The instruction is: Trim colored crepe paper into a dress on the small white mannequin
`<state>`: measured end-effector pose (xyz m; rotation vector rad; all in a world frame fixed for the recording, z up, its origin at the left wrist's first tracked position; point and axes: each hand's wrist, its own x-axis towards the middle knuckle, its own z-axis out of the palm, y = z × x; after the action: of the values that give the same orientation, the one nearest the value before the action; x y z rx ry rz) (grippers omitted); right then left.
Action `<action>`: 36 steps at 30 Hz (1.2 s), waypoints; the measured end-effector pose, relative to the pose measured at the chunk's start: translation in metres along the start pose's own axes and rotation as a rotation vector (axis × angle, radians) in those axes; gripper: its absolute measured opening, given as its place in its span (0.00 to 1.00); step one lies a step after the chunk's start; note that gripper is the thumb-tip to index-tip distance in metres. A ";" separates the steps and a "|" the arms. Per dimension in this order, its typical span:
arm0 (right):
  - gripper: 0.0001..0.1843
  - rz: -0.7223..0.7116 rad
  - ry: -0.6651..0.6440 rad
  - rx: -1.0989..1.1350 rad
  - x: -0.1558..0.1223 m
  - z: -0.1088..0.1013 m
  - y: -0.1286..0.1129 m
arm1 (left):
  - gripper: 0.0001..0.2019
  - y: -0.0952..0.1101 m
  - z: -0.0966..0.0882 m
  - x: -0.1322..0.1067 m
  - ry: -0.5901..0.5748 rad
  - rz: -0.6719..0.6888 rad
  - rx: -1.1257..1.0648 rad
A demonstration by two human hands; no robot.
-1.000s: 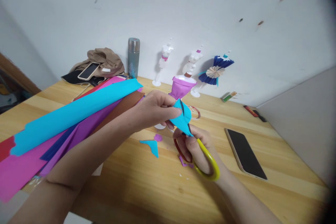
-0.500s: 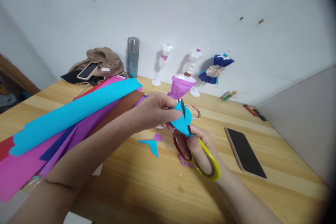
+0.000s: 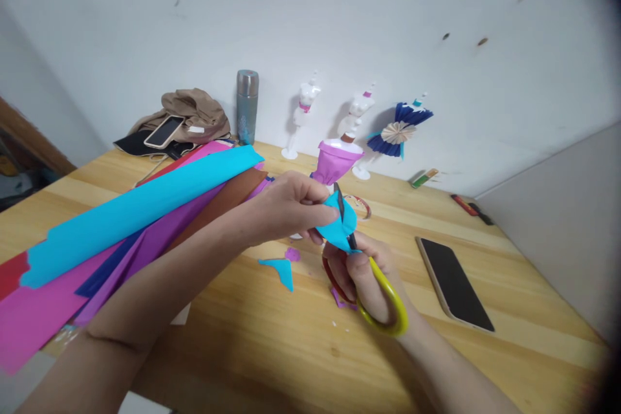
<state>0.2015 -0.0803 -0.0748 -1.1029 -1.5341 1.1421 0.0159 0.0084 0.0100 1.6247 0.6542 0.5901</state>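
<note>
Pinched between the thumb and fingers of my left hand (image 3: 301, 207) is a small piece of blue paper (image 3: 334, 230). My right hand (image 3: 371, 278) grips a pair of scissors (image 3: 400, 310) with yellow and red handles. Their dark blades cross the blue paper, partly hidden by it. Just behind my hands stands a small white mannequin wearing a purple paper skirt (image 3: 334, 160). On the table below lie a blue paper scrap (image 3: 284, 272) and a purple scrap (image 3: 292, 254). Another purple scrap (image 3: 339, 297) shows under the scissors.
Long coloured paper sheets (image 3: 145, 197) lie at the left, under my left forearm. A flask (image 3: 247, 107), a brown cloth (image 3: 198, 113) and several small mannequins (image 3: 306, 107) stand or lie along the wall. A large phone (image 3: 453, 281) rests on the right.
The scissors and my right hand have shifted very slightly, with the blades still across the blue paper. My left hand keeps its hold, and the view has moved a little.
</note>
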 end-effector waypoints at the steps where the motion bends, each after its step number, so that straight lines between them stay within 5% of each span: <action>1: 0.33 -0.023 0.006 0.041 0.001 0.001 0.002 | 0.11 -0.001 -0.001 0.000 0.001 -0.003 -0.012; 7: 0.32 -0.083 0.072 0.201 0.006 0.001 0.018 | 0.09 0.008 -0.022 -0.008 0.115 -0.021 0.019; 10: 0.29 0.041 -0.068 0.114 0.009 -0.001 0.019 | 0.08 0.016 -0.037 -0.017 0.127 0.004 0.065; 15: 0.12 0.095 -0.424 -0.473 0.014 0.010 0.008 | 0.10 0.023 -0.053 -0.025 0.117 0.051 0.206; 21: 0.26 0.297 -0.624 -0.852 0.004 0.039 0.002 | 0.10 0.012 -0.044 -0.014 0.034 -0.041 0.231; 26: 0.42 0.261 -0.703 -0.959 -0.001 0.047 0.002 | 0.11 0.007 -0.032 -0.006 -0.052 -0.103 0.246; 36: 0.27 0.213 -0.669 -1.081 0.000 0.057 0.004 | 0.13 0.001 -0.025 0.003 -0.168 -0.127 0.306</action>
<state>0.1470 -0.0899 -0.0879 -1.6886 -2.7786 0.8097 0.0008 0.0277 0.0151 1.8769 0.7425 0.2659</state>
